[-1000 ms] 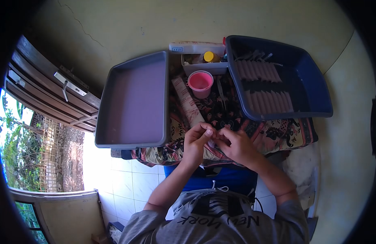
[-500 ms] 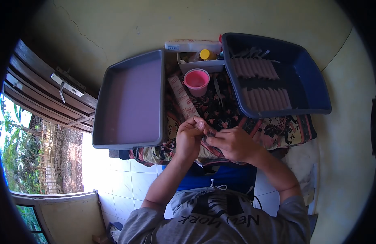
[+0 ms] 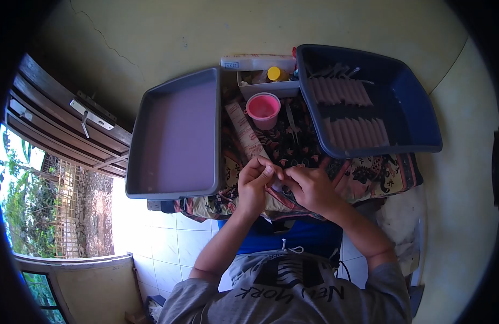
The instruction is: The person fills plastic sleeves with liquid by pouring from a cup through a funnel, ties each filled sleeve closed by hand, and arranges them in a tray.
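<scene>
My left hand and my right hand meet fingertip to fingertip over the front edge of the cloth-covered table. Thumbs and fingers of both are pinched together around a narrow plastic bag, of which only a pale, translucent bit shows beneath the fingers. Just beyond them lies a long flat packet with red print. A pink cup stands behind the packet, and a slim pale utensil rests to its right.
On the left, a grey tub holds pinkish-purple liquid. A dark blue tub at right contains two rows of filled pinkish tubes. At the back are a box with a yellow-capped jar and a white plastic roll.
My fingers have shifted slightly on the plastic bag, the right hand's fingers lifting and bending more. A pale bit now shows below them. The whole view has shifted a little.
</scene>
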`<state>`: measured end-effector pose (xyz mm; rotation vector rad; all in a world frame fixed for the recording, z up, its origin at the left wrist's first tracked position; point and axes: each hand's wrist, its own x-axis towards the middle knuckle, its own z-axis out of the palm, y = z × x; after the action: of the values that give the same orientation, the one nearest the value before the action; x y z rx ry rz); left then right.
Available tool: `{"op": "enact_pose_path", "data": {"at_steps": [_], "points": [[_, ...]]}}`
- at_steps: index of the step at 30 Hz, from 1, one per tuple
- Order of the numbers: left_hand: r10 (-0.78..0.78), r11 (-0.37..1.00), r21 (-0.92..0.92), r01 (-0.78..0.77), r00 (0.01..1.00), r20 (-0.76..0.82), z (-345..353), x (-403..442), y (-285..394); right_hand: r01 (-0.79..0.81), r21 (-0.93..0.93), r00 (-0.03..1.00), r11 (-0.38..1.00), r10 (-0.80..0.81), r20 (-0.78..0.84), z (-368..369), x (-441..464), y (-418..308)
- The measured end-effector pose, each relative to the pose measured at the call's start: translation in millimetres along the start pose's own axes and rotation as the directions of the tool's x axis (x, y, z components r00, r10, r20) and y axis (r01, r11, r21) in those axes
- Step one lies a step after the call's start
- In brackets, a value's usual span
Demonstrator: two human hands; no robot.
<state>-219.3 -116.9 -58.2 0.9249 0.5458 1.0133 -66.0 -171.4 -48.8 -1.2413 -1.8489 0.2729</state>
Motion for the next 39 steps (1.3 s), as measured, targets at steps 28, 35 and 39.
{"op": "enact_pose_path", "data": {"at_steps": [28,35,39], "points": [[-0.188,0.973,-0.129,0.189,0.982,0.02,-5,9,17,0.371,-0.139,0.926,0.918,-0.353,0.135,-9,9,10],[-0.161,0.978,-0.13,0.163,0.987,0.029,-3,14,8,0.366,-0.121,0.93,0.923,-0.361,0.065,-9,8,27],[-0.119,0.993,0.019,0.118,0.993,0.027,1,8,9,0.113,-0.006,0.99,0.994,-0.113,-0.088,2,-1,20]]}}
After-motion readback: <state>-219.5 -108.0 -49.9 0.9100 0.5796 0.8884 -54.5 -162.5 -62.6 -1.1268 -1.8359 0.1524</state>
